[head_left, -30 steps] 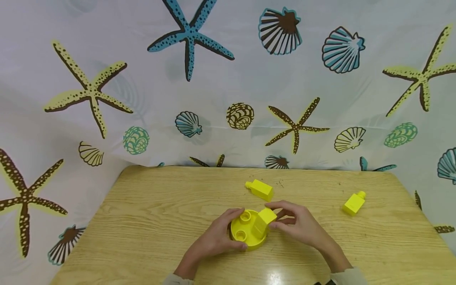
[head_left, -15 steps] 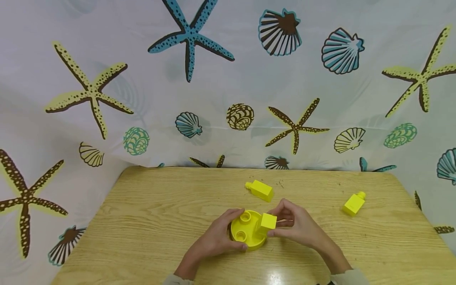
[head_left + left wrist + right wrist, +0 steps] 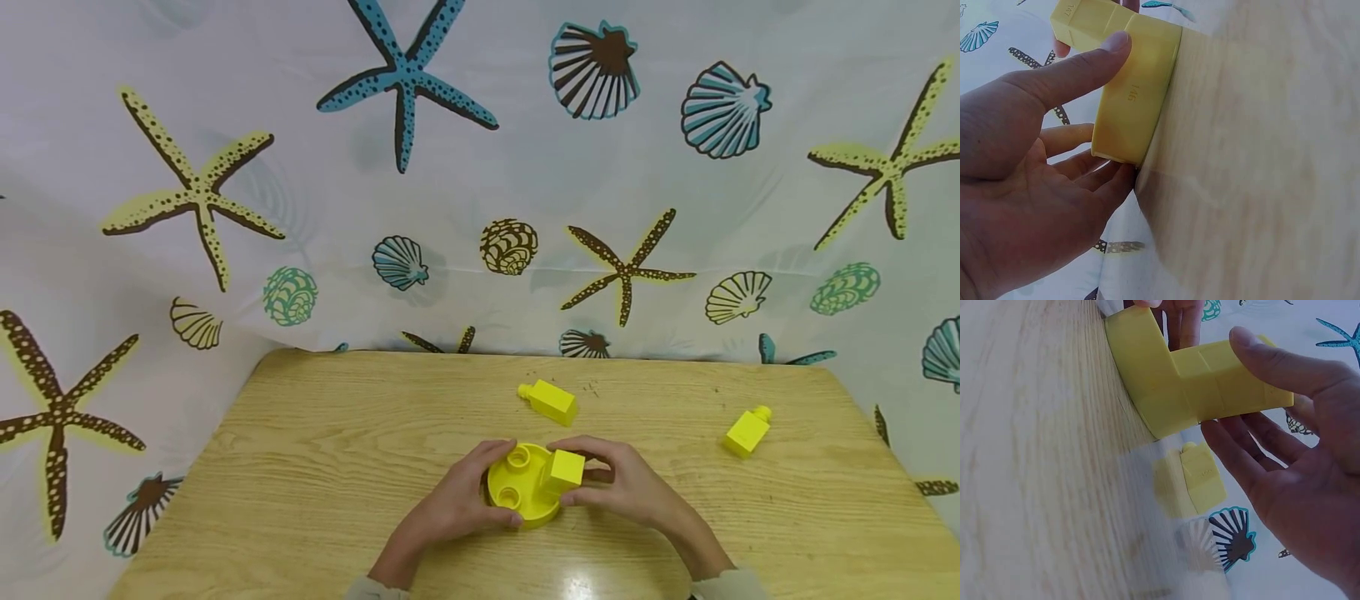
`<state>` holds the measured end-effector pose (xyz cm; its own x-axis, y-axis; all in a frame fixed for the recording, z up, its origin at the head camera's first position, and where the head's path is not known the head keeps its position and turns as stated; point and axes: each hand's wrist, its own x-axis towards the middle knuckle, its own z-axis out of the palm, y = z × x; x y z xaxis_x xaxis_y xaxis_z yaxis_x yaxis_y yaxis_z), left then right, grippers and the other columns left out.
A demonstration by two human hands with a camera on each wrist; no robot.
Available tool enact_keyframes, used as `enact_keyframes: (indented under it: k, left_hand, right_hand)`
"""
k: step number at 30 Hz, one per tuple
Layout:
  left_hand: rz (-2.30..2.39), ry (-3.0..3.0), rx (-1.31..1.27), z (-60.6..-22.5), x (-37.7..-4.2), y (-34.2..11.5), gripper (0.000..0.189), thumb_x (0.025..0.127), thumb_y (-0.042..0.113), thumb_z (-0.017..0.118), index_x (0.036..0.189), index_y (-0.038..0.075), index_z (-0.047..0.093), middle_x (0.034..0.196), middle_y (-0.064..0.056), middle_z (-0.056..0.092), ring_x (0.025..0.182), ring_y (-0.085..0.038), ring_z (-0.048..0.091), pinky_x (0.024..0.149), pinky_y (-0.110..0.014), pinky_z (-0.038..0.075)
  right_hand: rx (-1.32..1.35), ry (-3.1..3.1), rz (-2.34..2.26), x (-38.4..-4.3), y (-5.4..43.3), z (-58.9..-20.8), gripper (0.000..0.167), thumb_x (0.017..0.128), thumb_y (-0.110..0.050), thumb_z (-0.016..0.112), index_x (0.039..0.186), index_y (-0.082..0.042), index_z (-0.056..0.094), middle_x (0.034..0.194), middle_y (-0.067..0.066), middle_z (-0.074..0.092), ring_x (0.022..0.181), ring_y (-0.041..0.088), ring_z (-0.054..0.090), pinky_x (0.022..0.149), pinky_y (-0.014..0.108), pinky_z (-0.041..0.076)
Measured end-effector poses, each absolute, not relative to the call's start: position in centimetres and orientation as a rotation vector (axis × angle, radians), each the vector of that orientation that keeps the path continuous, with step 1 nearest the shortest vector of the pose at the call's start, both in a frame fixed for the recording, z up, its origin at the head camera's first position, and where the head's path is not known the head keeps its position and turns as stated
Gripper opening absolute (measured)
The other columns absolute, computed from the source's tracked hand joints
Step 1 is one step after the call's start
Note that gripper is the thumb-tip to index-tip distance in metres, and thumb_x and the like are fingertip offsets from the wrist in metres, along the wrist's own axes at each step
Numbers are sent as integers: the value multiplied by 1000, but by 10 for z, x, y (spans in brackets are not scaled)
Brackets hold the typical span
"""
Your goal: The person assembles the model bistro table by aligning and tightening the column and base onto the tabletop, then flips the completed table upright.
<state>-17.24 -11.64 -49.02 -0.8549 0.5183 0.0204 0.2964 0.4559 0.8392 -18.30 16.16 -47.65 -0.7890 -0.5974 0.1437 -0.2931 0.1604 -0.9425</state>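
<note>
A round yellow base (image 3: 530,500) with two raised ring sockets lies on the wooden table, marked 146 on its side in the left wrist view. My left hand (image 3: 467,492) grips its left rim, thumb in front and fingers behind. On the base's right side stands a yellow square block (image 3: 564,472), upright, its lower end against the base. My right hand (image 3: 626,483) holds this block between thumb (image 3: 1272,359) and fingers. How deep the block sits in the base is hidden.
A yellow block with a round peg (image 3: 551,402) lies behind the base. Another such block (image 3: 747,431) lies farther right. A cloth (image 3: 480,183) printed with starfish and shells hangs behind the wooden table (image 3: 322,450).
The yellow block, tilted over the base one second ago, now stands straighter. My right hand has shifted its fingers on it. My left hand keeps its grip on the base.
</note>
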Motion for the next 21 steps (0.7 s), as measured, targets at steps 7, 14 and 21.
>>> enact_keyframes:
  k: [7,14,21]
  left_hand:
    - [1343,2453,689,-489,-173,-115,92,84,28,88,156,0,39,153,-13,44,142,-31,43,120,-54,33]
    - [1330,2454,722,-488,-172,-116,90,87,27,85,156,-3,37,154,-16,42,141,-34,43,119,-55,34]
    - [1251,2493,722,-488,-172,-114,89,88,26,84,157,-3,34,157,-17,37,142,-33,42,120,-53,33]
  right_hand:
    - [-854,2032,-1724,-186,165,-480,60,92,-5,77,147,0,54,142,22,57,134,21,53,107,37,50]
    - [-851,1994,-1756,-189,163,-484,55,90,-5,78,141,0,59,140,19,60,137,32,50,107,36,51]
    - [-926,2006,-1767,-191,161,-488,50,90,-4,78,137,-1,60,136,19,61,134,22,55,105,33,52]
